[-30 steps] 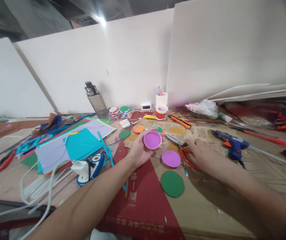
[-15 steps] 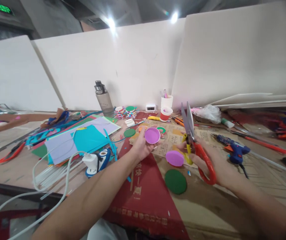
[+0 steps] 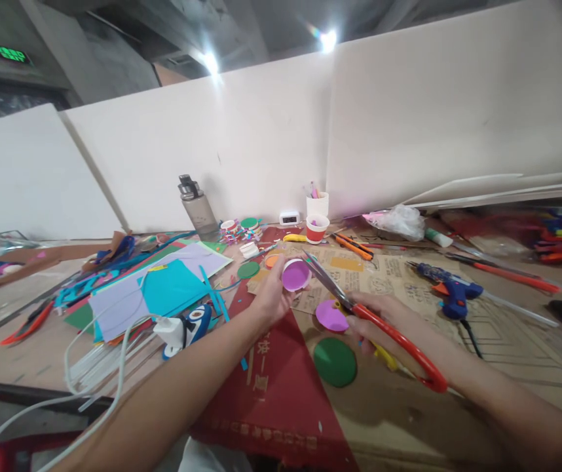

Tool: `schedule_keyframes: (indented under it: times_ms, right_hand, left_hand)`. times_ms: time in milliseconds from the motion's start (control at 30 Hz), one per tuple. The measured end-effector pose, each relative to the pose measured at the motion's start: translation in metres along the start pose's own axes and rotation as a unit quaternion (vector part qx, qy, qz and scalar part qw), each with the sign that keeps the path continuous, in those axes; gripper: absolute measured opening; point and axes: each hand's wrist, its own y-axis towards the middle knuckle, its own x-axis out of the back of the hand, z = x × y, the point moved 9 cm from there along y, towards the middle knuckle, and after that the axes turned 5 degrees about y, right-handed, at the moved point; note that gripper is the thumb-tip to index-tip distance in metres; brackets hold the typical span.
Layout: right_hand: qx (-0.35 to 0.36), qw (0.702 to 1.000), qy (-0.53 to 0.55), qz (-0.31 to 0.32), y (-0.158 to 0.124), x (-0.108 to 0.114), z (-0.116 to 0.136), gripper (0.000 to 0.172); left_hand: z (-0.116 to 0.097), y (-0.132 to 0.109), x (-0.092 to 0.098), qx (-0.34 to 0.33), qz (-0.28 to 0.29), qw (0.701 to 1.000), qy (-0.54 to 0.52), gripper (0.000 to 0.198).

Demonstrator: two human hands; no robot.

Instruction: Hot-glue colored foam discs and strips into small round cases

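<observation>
My left hand [image 3: 275, 295] is closed on a small round piece [image 3: 295, 275] with a purple face and a pale rim. My right hand [image 3: 376, 321] is wrapped round red-handled scissors [image 3: 393, 341], whose blades point to the upper left and end beside the purple piece. Something yellow [image 3: 385, 357] shows under my right hand. Between the hands a pink-purple disc [image 3: 331, 316] lies on the cardboard, partly behind my right fingertips. Nearer to me is a dark green disc [image 3: 335, 362].
A blue glue gun [image 3: 452, 288] and red-handled pliers [image 3: 517, 275] lie at the right. Behind stand a red and white cup [image 3: 317, 229] and a grey bottle [image 3: 200, 213]. Coloured sheets [image 3: 170, 288], a white plug [image 3: 170, 333] and cables are at the left.
The scissors have swung down from upright to a slant, their tips now by the purple piece. The purple piece has turned slightly in my left hand. The whole view has shifted a little.
</observation>
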Motion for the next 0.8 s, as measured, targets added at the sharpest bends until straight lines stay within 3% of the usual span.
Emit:
schedule_keyframes:
  times_ms: [133,233,400,567,800]
  right_hand:
    - [-0.016,0.999,0.031,0.031,-0.002,-0.005,-0.001,0.023]
    - [-0.040,0.997,0.045,0.042,-0.003,-0.008,-0.008,0.024]
    - [-0.085,0.994,0.060,0.040,-0.004,-0.010,-0.023,0.024]
    - [-0.106,0.992,0.062,0.030,-0.006,-0.011,-0.028,0.026]
    - [-0.136,0.988,0.075,0.029,-0.005,-0.011,-0.024,0.028]
  left_hand:
    - [-0.014,-0.007,-0.021,-0.015,0.068,0.997,0.013,0.039]
    - [-0.019,-0.006,-0.030,-0.011,0.088,0.996,0.009,0.039]
    - [-0.008,0.002,-0.026,-0.005,0.061,0.998,-0.018,0.039]
    - [0.010,0.008,-0.023,0.008,0.071,0.997,-0.025,0.052]
    - [0.010,0.009,-0.021,-0.022,0.089,0.996,0.013,0.057]
